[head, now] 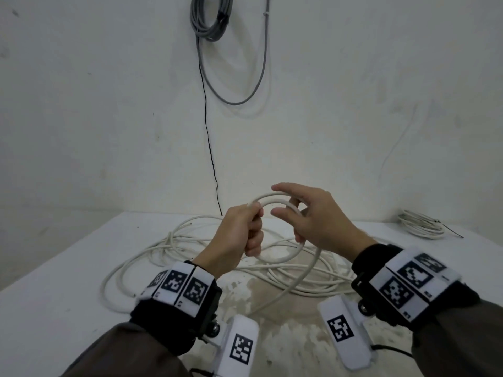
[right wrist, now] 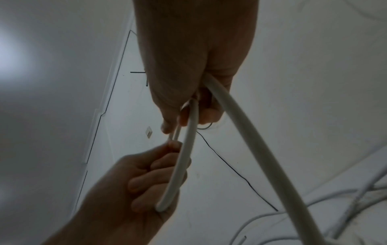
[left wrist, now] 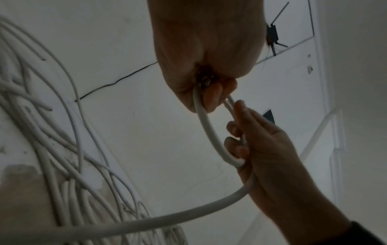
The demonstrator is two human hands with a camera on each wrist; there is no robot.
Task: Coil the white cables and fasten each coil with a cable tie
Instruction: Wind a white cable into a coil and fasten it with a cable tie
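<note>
A small loop of white cable (head: 275,197) is held above the table between both hands. My left hand (head: 253,235) grips the loop's left side in a fist; the cable (left wrist: 207,126) leaves that left hand (left wrist: 209,92) in the left wrist view. My right hand (head: 304,213) holds the loop's right side, lower fingers curled round it, index finger stretched out over the top. From the right hand (right wrist: 188,116) the cable (right wrist: 257,137) trails down to a loose tangle (head: 190,240) on the table. No loose cable tie is visible.
A white table (head: 68,268) with a stained patch at its front stands against a white wall. A finished white coil (head: 420,224) with a black tie lies at the far right. On the wall hang a grey cable bundle (head: 211,20) and a thin black wire (head: 209,142).
</note>
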